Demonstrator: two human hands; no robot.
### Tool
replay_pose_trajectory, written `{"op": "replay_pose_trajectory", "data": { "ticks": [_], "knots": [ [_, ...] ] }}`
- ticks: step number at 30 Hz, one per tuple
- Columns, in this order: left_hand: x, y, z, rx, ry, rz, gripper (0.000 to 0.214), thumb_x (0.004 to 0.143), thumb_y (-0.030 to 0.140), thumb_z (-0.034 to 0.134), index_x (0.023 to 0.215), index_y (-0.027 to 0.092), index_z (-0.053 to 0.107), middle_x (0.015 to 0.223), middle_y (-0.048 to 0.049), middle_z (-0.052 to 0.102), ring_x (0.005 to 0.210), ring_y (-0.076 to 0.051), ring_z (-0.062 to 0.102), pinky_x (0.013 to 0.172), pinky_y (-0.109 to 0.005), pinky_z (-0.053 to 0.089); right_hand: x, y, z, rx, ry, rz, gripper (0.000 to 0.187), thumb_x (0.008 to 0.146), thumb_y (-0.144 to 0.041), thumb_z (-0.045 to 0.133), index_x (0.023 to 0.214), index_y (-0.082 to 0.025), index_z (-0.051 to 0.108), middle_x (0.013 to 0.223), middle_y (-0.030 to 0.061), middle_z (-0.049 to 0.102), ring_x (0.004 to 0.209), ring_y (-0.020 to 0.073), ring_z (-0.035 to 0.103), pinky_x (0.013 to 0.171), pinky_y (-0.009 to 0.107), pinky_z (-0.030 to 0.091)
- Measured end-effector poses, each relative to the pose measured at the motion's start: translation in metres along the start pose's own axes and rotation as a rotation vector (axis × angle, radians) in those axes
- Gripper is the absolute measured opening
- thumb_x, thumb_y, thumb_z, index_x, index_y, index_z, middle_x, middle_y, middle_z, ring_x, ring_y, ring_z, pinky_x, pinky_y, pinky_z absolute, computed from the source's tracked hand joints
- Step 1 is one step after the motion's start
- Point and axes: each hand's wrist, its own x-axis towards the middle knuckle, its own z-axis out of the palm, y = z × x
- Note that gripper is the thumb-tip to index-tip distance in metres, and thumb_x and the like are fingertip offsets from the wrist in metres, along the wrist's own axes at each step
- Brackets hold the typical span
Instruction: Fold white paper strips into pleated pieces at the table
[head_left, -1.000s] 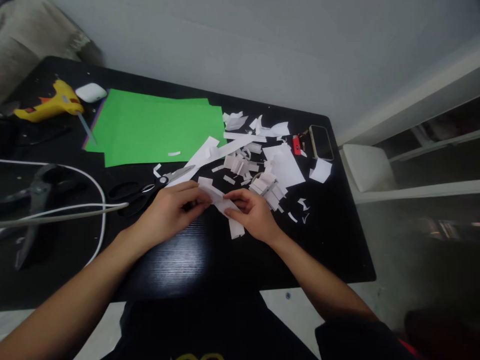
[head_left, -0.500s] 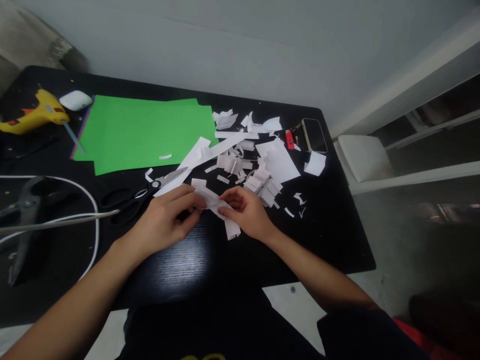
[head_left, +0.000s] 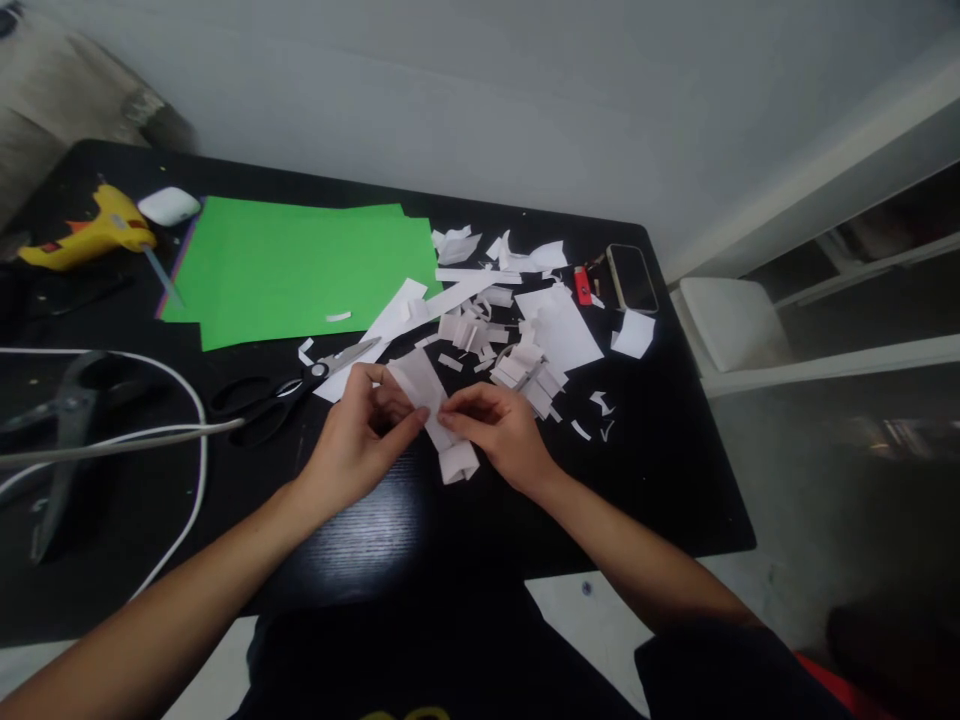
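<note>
Between both hands is a folded white paper strip [head_left: 422,382], slanting down to the right over the black table. My left hand [head_left: 367,425] has its thumb on the strip's near side and its fingers behind the left edge. Pinched on the right edge of the strip is my right hand [head_left: 499,430], its thumb and forefinger together. A small folded paper piece [head_left: 458,463] hangs at the strip's lower end; whether it is joined on I cannot tell. Black-handled scissors [head_left: 300,385] lie left of my left hand. Several folded paper pieces [head_left: 529,372] are piled beyond my right hand.
Green paper sheets [head_left: 307,270] lie at the back left, beside a yellow glue gun [head_left: 112,225] and a white case [head_left: 170,206]. A red lighter [head_left: 583,285] and a phone [head_left: 631,277] are at the back right. A white cable [head_left: 202,430] loops on the left.
The paper strip has been turned more upright, showing its broad face. My left hand has opened its grip slightly and shifted, thumb now on the front. The whole view has moved a little.
</note>
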Motion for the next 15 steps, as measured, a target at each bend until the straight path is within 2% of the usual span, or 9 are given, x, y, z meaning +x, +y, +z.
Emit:
{"op": "replay_pose_trajectory", "data": {
  "ticks": [5,11,15],
  "knots": [
    [0.001,0.007,-0.002,0.071,0.112,0.046,0.021,0.091,0.025,0.073,0.098,0.022,0.053,0.077,0.0039,0.065,0.067,-0.011,0.064,0.060,-0.022,0.052,-0.002,-0.001,0.002,-0.073,0.026,-0.045,0.012,0.074,-0.026,0.087,0.085,-0.023,0.082,0.088,0.0010,0.081,0.083,0.0180,0.076,0.085,0.034,0.063],
    [0.000,0.015,-0.003,0.127,0.022,0.034,0.011,0.089,0.028,0.076,0.095,0.021,0.070,0.082,-0.0001,0.075,0.073,-0.014,0.071,0.070,-0.027,0.061,-0.005,-0.002,0.003,-0.092,0.073,-0.117,0.008,0.077,-0.024,0.086,0.084,-0.025,0.082,0.088,0.0009,0.081,0.085,0.0191,0.077,0.085,0.034,0.064],
    [-0.001,0.016,-0.003,0.147,0.039,0.045,0.011,0.088,0.029,0.078,0.095,0.022,0.074,0.083,-0.0006,0.078,0.073,-0.016,0.073,0.072,-0.028,0.063,-0.007,-0.002,0.004,-0.102,0.102,-0.150,0.011,0.077,-0.026,0.086,0.087,-0.026,0.081,0.092,0.0009,0.081,0.086,0.0189,0.076,0.081,0.033,0.065]
  ]
}}
